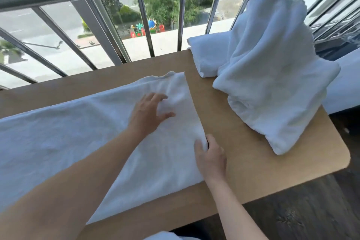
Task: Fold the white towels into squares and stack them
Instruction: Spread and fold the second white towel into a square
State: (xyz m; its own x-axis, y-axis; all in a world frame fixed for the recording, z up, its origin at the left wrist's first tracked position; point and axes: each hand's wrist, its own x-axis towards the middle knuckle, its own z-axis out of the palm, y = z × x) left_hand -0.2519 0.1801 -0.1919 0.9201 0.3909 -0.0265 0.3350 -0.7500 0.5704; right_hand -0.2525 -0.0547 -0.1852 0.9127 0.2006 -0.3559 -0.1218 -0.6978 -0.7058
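Observation:
A long white towel lies spread flat across the wooden table, reaching from the left edge to the middle. My left hand rests on its right part with fingers spread and relaxed. My right hand pinches the towel's right edge near the front. A heap of unfolded white towels is piled up at the table's right side. Behind the heap, a folded white towel lies at the back edge.
A metal railing with glass runs along the far side of the table. The table's rounded right corner borders dark wood flooring. A white surface lies right of the heap.

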